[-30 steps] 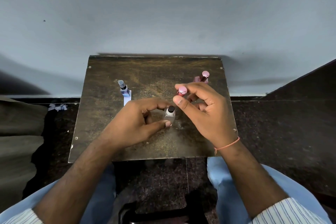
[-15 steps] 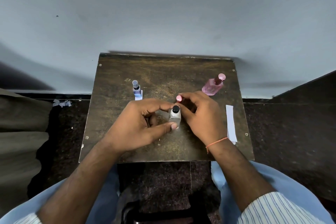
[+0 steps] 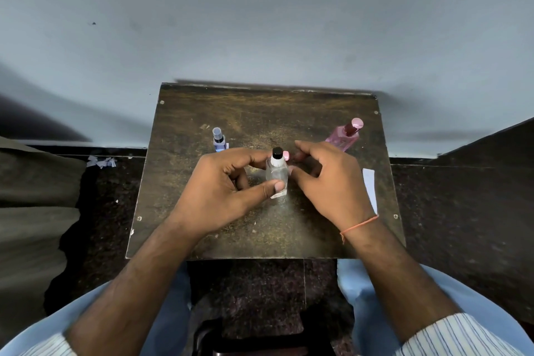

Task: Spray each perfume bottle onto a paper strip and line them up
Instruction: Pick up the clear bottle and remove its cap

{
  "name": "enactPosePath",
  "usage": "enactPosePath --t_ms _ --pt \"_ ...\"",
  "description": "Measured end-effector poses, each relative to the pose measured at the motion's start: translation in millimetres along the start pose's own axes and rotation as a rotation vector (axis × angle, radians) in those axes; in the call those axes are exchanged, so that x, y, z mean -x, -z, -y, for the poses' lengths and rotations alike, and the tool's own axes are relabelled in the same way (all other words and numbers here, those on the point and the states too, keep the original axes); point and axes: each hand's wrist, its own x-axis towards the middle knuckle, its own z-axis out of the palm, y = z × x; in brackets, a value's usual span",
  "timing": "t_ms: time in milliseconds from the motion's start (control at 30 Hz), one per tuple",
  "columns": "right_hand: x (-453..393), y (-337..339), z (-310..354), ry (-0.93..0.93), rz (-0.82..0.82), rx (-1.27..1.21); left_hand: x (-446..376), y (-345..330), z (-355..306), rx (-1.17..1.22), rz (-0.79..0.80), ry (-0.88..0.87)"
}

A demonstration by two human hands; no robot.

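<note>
Worn dark table (image 3: 202,228) against pale wall; left hand (image 3: 228,188) pinched clear bottle (image 3: 278,179) mid-table, right hand (image 3: 329,182) loosely curled beside it, grip unclear.

The small square glass bottle (image 3: 276,175) between my hands was clear, with a white collar and a black cap. Behind it showed a small pink round cap (image 3: 286,155). The tall flat bottle (image 3: 342,137) was pink with a pink cap. The little spray bottle (image 3: 218,141) was blue-violet. The paper strip (image 3: 370,188) was white. The worn wooden table (image 3: 260,113) was dark brown with tan patches. My right wrist wore 1 orange thread (image 3: 359,225). My sleeves (image 3: 450,338) were white with thin blue stripes.
</note>
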Motion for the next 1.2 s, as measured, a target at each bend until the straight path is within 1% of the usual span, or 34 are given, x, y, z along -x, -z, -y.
enactPosePath --t_ms 100,200,267,467,600,800,900,1100,1200 --pt "1.7 21.3 -4.5 0.007 0.085 -0.024 -3.4 -4.9 2.0 0.002 0.007 -0.008" --pt "3.1 48.0 -16.4 0.022 0.177 0.029 -6.0 -14.0 5.9 -0.004 0.048 0.01" --pt "1.8 69.5 -26.0 -0.009 0.226 0.064 -6.5 -19.3 8.2 -0.009 0.086 0.023" --pt "-1.0 113.8 -67.9 -0.111 0.271 0.191 -8.3 -30.7 7.1 -0.01 0.181 0.028" --pt "1.2 112.4 -79.7 -0.17 0.366 0.231 -7.1 -35.9 7.4 -0.019 0.194 0.07" --pt "0.2 110.3 -82.5 -0.215 0.399 0.294 -2.7 -38.5 12.3 -0.027 0.181 0.146" --pt "-1.4 108.6 -80.7 -0.233 0.4 0.293 -1.3 -38.9 11.1 -0.036 0.186 0.157" --pt "-4.2 105.7 -78.8 -0.256 0.402 0.235 -2.3 -33.2 6.1 -0.089 0.255 0.149" --pt "-4.8 110.0 -76.7 -0.286 0.395 0.107 -2.5 -24.7 3.3 -0.076 0.346 0.208"
